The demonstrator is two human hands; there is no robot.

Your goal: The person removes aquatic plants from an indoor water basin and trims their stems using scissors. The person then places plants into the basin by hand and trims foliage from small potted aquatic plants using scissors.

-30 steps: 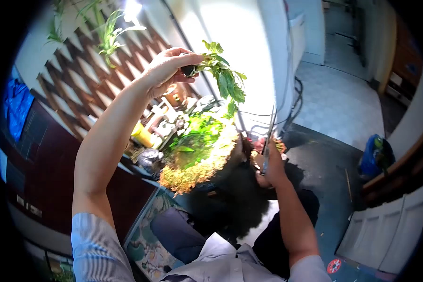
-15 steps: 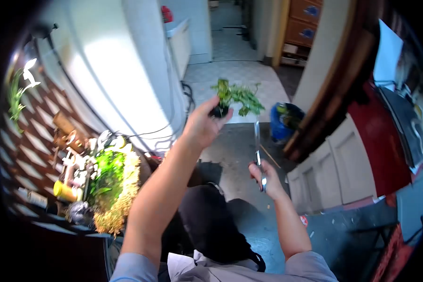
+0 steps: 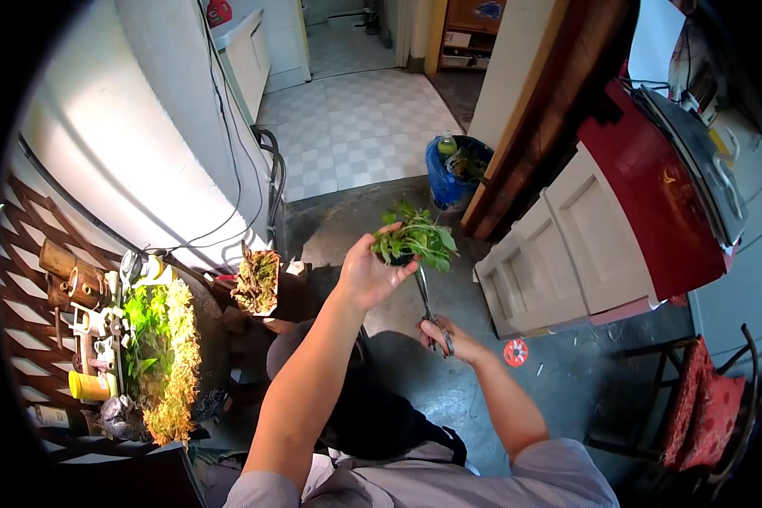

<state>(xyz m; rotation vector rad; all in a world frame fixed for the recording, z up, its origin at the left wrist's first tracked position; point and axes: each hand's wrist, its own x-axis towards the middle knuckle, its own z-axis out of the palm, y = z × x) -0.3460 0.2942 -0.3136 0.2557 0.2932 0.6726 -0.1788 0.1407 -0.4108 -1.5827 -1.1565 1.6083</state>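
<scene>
Grasping one pair of scissors (image 3: 426, 298) by the handles, my right hand (image 3: 450, 337) has its fingers wrapped round them, the blades pointing up and away from me. Just beyond, my left hand (image 3: 371, 275) grips one leafy plant (image 3: 419, 237) low down, near a small dark base, and holds it up above the floor (image 3: 406, 372). I judge the step in hand to be bringing plant and blades close together — whether the tips touch anything, I cannot tell. Any next move calls for a steady left grip and fingertips kept clear of the blades.

Counting outward: two hands, one plant, one pair of scissors; the single leaves overlap too much to number. To the left sits one basin of greenery with a mossy rim (image 3: 171, 389), and beyond it one square pot (image 3: 258, 284). On the right, one red-and-white disc (image 3: 516, 352) lies on the floor. Farther off stands one blue-lined bin (image 3: 449, 184) — a single bottle (image 3: 446, 146) shows at its mouth.
</scene>
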